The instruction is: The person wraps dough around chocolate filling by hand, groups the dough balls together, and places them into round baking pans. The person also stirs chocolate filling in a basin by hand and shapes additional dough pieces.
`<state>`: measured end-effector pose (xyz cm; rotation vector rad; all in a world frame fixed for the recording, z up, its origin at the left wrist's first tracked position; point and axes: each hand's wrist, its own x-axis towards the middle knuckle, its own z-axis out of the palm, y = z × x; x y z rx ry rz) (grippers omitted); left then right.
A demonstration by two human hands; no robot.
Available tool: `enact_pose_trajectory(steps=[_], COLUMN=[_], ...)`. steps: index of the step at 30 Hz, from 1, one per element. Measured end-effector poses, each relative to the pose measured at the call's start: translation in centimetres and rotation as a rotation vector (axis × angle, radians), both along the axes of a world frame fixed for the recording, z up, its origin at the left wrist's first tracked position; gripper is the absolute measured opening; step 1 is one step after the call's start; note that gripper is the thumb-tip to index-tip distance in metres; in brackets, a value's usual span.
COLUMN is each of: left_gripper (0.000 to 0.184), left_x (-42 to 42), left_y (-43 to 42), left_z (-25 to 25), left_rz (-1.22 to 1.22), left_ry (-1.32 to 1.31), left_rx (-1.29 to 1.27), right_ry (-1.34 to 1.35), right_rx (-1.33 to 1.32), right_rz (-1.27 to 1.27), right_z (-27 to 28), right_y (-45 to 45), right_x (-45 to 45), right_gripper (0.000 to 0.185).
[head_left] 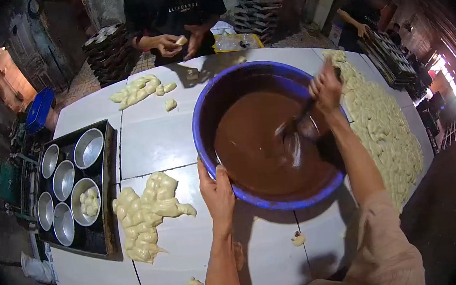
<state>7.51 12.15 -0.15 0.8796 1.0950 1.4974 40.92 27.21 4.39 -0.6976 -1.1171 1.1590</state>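
A large blue basin (201,139) stands on the white tiled table, part filled with a smooth brown mixture (250,140). My left hand (218,190) grips the near left rim, thumb on the outside wall and fingers at the edge. Over the right side of the basin, my right hand (326,90) is closed round the dark handle of a stirring tool (304,112). The tool slants down into the mixture; its lower end is blurred and partly sunk, so its exact kind is unclear.
Left of the basin lie dough pieces (149,208) and a black tray (113,192) of round tins (64,180), one holding dough balls. Many dough pieces (380,122) cover the table's right side. Across the table a person (174,15) handles dough; another person (361,14) stands by stacked trays (390,61).
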Motion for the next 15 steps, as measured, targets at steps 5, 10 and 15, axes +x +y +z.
enact_pose_trajectory(steps=[5,10,15], left_gripper=[0.047,0.045,0.049], left_x=[0.1,0.2,0.4], left_y=[-0.1,0.1,0.3], left_z=[0.4,-0.4,-0.6], left_rz=[-0.011,0.024,0.003], left_ry=[0.031,0.038,-0.01], left_rx=[0.026,0.054,0.028], right_ry=[-0.45,-0.126,-0.24], right_rx=[0.124,-0.083,0.027], right_rz=[-0.244,0.137,-0.617], right_z=[2.2,4.7,3.3], right_y=[-0.5,-12.3,2.7], right_x=[-16.7,-10.1,-1.6], right_gripper=[0.041,0.05,0.042])
